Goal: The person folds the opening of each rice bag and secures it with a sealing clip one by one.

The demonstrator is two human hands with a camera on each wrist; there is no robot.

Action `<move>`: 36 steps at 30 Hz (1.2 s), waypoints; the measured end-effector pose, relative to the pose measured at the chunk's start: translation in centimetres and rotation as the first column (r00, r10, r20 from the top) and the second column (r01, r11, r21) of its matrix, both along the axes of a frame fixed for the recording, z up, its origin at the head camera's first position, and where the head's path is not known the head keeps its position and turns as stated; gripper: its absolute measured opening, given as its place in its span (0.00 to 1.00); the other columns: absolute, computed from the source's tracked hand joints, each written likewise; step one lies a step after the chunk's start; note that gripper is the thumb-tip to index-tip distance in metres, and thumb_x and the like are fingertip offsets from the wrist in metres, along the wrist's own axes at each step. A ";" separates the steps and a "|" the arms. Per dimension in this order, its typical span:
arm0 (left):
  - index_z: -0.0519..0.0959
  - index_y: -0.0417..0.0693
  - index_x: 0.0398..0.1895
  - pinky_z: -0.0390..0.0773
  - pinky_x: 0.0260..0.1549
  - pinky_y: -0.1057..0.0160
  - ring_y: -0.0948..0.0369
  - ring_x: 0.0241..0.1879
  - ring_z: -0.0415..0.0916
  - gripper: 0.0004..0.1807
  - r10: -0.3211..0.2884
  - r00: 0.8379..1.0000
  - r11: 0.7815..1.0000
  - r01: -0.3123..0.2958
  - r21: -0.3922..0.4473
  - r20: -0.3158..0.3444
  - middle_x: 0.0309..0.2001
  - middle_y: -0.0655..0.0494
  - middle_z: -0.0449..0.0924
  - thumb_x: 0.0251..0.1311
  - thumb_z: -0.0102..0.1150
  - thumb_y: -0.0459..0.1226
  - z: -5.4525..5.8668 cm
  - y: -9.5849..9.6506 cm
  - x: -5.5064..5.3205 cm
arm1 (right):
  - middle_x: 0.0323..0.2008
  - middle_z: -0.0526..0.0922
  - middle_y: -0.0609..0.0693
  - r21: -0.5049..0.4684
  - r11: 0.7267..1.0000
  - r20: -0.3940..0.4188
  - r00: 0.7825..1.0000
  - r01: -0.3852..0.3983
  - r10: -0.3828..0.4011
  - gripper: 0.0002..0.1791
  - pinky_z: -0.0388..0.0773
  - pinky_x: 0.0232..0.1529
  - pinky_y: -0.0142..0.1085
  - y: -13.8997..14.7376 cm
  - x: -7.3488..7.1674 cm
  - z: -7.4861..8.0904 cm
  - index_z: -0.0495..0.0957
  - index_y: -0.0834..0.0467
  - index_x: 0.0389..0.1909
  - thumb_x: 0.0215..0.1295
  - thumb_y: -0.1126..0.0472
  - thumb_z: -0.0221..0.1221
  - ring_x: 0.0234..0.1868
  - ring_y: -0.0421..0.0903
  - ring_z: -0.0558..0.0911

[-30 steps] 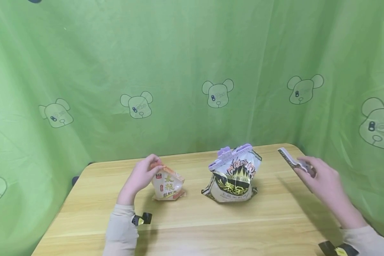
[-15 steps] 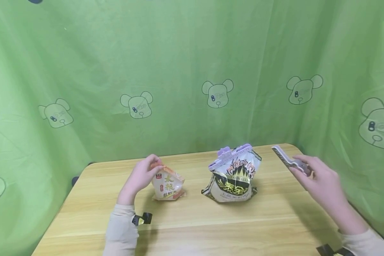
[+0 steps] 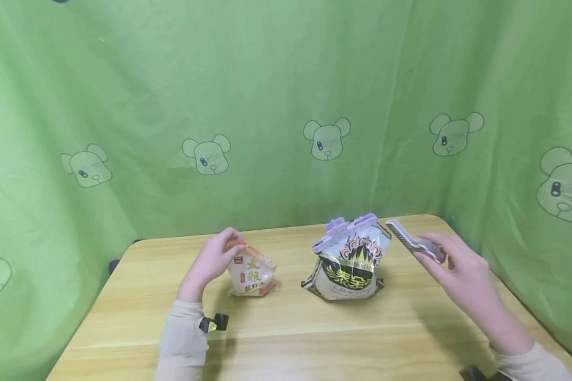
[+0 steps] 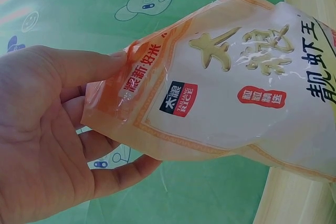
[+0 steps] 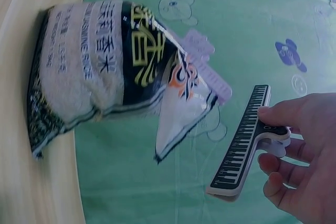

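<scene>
My left hand (image 3: pixel 215 259) pinches the orange top edge of a small rice bag (image 3: pixel 251 275), which stands on the table. In the left wrist view the thumb lies over the front of that bag (image 4: pixel 220 82) and the other fingers are behind it. My right hand (image 3: pixel 464 270) holds a bag clip (image 5: pixel 241 145) patterned like piano keys by its handle, in the air above the table. Between the hands stands a larger jasmine rice bag (image 3: pixel 348 272), its folded top held by a purple clip (image 3: pixel 345 233). The piano clip is apart from this bag.
A light wooden table (image 3: pixel 286 344) carries both bags. Behind and beside it hangs a green curtain (image 3: pixel 267 79) with bear-head prints, close to the table's back edge.
My right hand has moved left with the piano-key clip, closer to the larger rice bag. The left hand stays on the small bag's top.
</scene>
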State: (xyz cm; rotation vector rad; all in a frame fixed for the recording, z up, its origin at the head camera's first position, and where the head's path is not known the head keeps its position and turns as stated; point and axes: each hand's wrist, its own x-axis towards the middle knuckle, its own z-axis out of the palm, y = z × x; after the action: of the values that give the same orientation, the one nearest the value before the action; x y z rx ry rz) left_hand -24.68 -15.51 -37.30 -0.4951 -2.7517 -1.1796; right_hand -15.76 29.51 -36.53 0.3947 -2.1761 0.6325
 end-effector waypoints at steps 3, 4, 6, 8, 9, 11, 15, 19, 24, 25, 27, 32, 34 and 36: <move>0.75 0.47 0.43 0.78 0.57 0.47 0.48 0.55 0.80 0.06 0.003 1.000 1.000 -0.003 0.002 0.003 0.48 0.48 0.83 0.66 0.58 0.37 0.0 0.0 0.0 | 0.26 0.77 0.45 0.007 1.000 -0.003 1.000 -0.020 0.020 0.27 0.61 0.21 0.20 -0.9 0.1 0.2 0.81 0.59 0.48 0.41 0.71 0.72 0.23 0.29 0.63; 0.75 0.47 0.43 0.78 0.57 0.47 0.48 0.55 0.80 0.06 0.003 1.000 1.000 -0.003 0.004 0.005 0.48 0.48 0.83 0.66 0.58 0.37 0.0 0.0 0.0 | 0.26 0.77 0.45 0.006 1.000 -0.002 1.000 -0.028 0.028 0.27 0.62 0.21 0.20 -1.2 0.0 0.3 0.81 0.60 0.48 0.41 0.71 0.72 0.23 0.30 0.64; 0.75 0.47 0.43 0.78 0.57 0.47 0.48 0.55 0.80 0.06 0.003 1.000 1.000 -0.003 0.005 0.003 0.48 0.48 0.83 0.66 0.58 0.37 0.0 0.0 0.1 | 0.27 0.78 0.46 0.005 0.999 0.004 0.999 -0.048 0.048 0.27 0.62 0.22 0.20 -1.8 0.0 0.3 0.80 0.59 0.48 0.41 0.71 0.72 0.24 0.31 0.65; 0.75 0.47 0.43 0.78 0.57 0.47 0.48 0.55 0.80 0.06 0.006 1.000 1.000 -0.006 0.004 0.001 0.48 0.48 0.83 0.65 0.58 0.37 0.0 0.0 0.0 | 0.27 0.77 0.45 0.008 0.998 0.002 0.998 -0.069 0.069 0.27 0.63 0.23 0.19 -2.4 0.0 0.4 0.81 0.59 0.48 0.42 0.71 0.72 0.24 0.32 0.66; 0.75 0.47 0.43 0.78 0.57 0.47 0.48 0.55 0.80 0.06 0.006 1.000 1.000 -0.006 0.002 0.000 0.48 0.48 0.83 0.65 0.58 0.37 0.0 0.0 0.0 | 0.27 0.77 0.44 0.009 0.997 -0.002 0.997 -0.083 0.083 0.27 0.63 0.24 0.19 -2.7 -0.1 0.4 0.81 0.58 0.48 0.41 0.71 0.72 0.25 0.32 0.66; 0.75 0.47 0.43 0.78 0.57 0.47 0.48 0.55 0.80 0.06 0.007 1.000 1.000 -0.007 -0.001 0.000 0.48 0.48 0.83 0.65 0.58 0.37 0.0 0.0 0.0 | 0.27 0.77 0.43 0.013 0.994 -0.012 0.994 -0.107 0.107 0.27 0.64 0.24 0.19 -3.3 -0.2 0.4 0.81 0.58 0.48 0.42 0.71 0.72 0.25 0.31 0.66; 0.75 0.47 0.43 0.78 0.58 0.47 0.48 0.55 0.80 0.06 0.003 1.000 1.000 -0.003 0.003 0.003 0.48 0.48 0.83 0.66 0.58 0.37 0.0 0.1 0.0 | 0.26 0.76 0.42 0.023 0.988 -0.033 0.988 -0.153 0.154 0.27 0.64 0.24 0.19 -4.5 -0.4 0.5 0.81 0.56 0.48 0.41 0.70 0.72 0.26 0.30 0.66; 0.75 0.47 0.43 0.78 0.57 0.47 0.48 0.55 0.80 0.06 0.000 1.000 1.000 0.000 0.006 0.002 0.48 0.48 0.83 0.66 0.57 0.37 0.0 0.1 0.1 | 0.26 0.76 0.42 0.020 0.979 -0.036 0.978 -0.205 0.206 0.28 0.65 0.24 0.20 -5.7 -0.7 0.5 0.81 0.57 0.48 0.41 0.71 0.72 0.26 0.31 0.66; 0.75 0.47 0.43 0.78 0.57 0.46 0.48 0.55 0.80 0.06 0.003 1.000 1.000 -0.003 0.002 -0.004 0.47 0.48 0.83 0.66 0.57 0.37 0.1 0.0 0.1 | 0.30 0.79 0.43 0.023 0.959 -0.034 0.959 -0.281 0.282 0.27 0.67 0.25 0.19 -7.4 -1.0 0.5 0.80 0.58 0.48 0.42 0.71 0.71 0.26 0.32 0.68; 0.75 0.47 0.43 0.78 0.57 0.46 0.48 0.55 0.80 0.06 0.003 1.000 1.000 -0.003 0.000 -0.006 0.47 0.48 0.84 0.66 0.58 0.37 0.0 0.0 0.1 | 0.31 0.80 0.44 0.024 0.955 -0.033 0.955 -0.294 0.295 0.26 0.67 0.25 0.19 -7.8 -1.0 0.5 0.80 0.58 0.48 0.42 0.70 0.71 0.26 0.31 0.68; 0.75 0.47 0.43 0.78 0.57 0.46 0.48 0.55 0.80 0.06 0.002 1.000 1.000 -0.002 -0.005 -0.011 0.47 0.48 0.84 0.66 0.58 0.37 0.0 0.0 0.1 | 0.33 0.82 0.45 0.022 0.948 -0.031 0.947 -0.319 0.319 0.26 0.70 0.27 0.19 -8.4 -1.1 0.4 0.80 0.59 0.48 0.43 0.70 0.71 0.28 0.31 0.70; 0.75 0.47 0.43 0.78 0.56 0.46 0.47 0.54 0.80 0.06 -0.001 1.000 1.000 0.001 -0.015 -0.020 0.48 0.47 0.84 0.66 0.58 0.38 0.0 0.0 0.1 | 0.37 0.85 0.48 0.013 0.937 -0.029 0.937 -0.349 0.349 0.25 0.74 0.32 0.20 -9.8 -1.2 0.0 0.81 0.58 0.47 0.44 0.69 0.71 0.31 0.34 0.76; 0.75 0.47 0.43 0.79 0.56 0.46 0.47 0.54 0.80 0.06 -0.001 1.000 1.000 0.000 -0.014 -0.022 0.47 0.47 0.84 0.65 0.58 0.38 0.0 0.0 0.1 | 0.38 0.85 0.48 0.011 0.936 -0.022 0.936 -0.352 0.352 0.24 0.75 0.31 0.21 -10.3 -1.3 -0.2 0.81 0.57 0.48 0.45 0.69 0.71 0.31 0.35 0.76; 0.75 0.47 0.43 0.79 0.56 0.46 0.47 0.54 0.80 0.07 -0.003 1.000 1.000 0.002 -0.014 -0.023 0.47 0.47 0.84 0.65 0.58 0.38 0.0 0.0 0.1 | 0.37 0.84 0.47 0.003 0.934 -0.010 0.934 -0.356 0.356 0.24 0.74 0.28 0.23 -10.8 -1.4 -0.4 0.81 0.56 0.47 0.45 0.68 0.71 0.30 0.34 0.74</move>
State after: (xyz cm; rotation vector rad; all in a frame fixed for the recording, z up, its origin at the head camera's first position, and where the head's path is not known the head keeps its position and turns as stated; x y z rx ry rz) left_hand -24.57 -15.48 -37.28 -0.5107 -2.7430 -1.1484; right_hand -17.15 18.70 -36.90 0.8043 -2.1101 0.8234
